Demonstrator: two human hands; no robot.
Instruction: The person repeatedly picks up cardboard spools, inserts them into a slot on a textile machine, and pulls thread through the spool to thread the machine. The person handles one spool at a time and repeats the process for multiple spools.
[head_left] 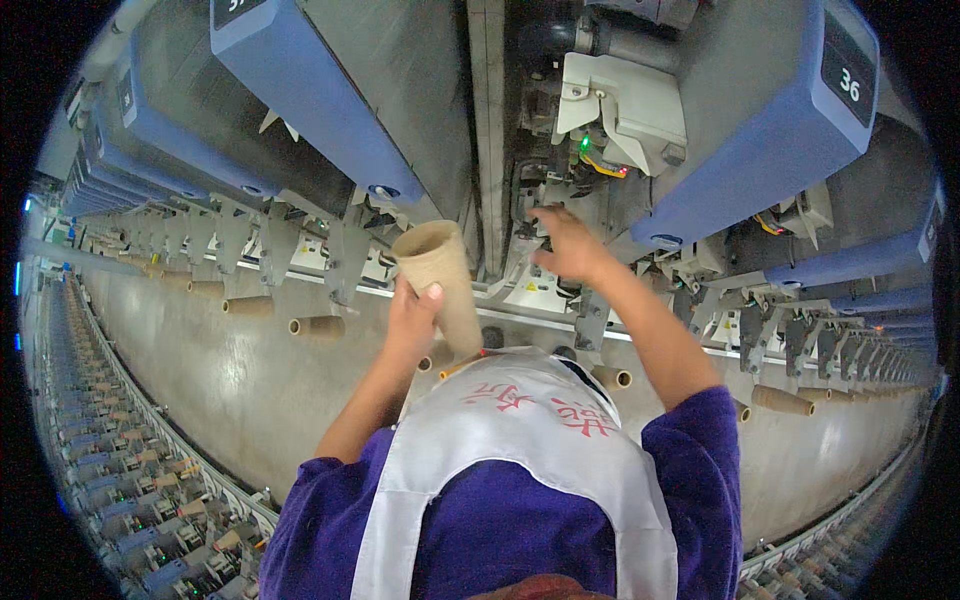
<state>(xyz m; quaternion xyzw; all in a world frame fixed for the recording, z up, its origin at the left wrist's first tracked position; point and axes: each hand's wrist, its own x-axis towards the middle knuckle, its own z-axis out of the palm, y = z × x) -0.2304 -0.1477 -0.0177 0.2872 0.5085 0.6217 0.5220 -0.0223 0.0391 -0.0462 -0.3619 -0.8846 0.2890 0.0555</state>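
My left hand (412, 318) is closed around a tan cardboard yarn cone (447, 280), an empty tapered tube. Its wide open end tilts up toward the machine. Out to the right, my right hand (572, 245) reaches into the winding machine between two blue-edged panels. The fingers of that hand are spread and hold nothing that I can see. Just beyond them is a metal mechanism (530, 215) of small parts. Above stands a cream-coloured housing (625, 110) with a small green light and a yellow-edged part below it.
Blue machine panels (765, 165) jut out on both sides. More cardboard cones (318, 327) sit in a row along the machine front, left and right. Grey floor (200, 350) lies behind me, and another long machine row (150, 480) curves along the lower left.
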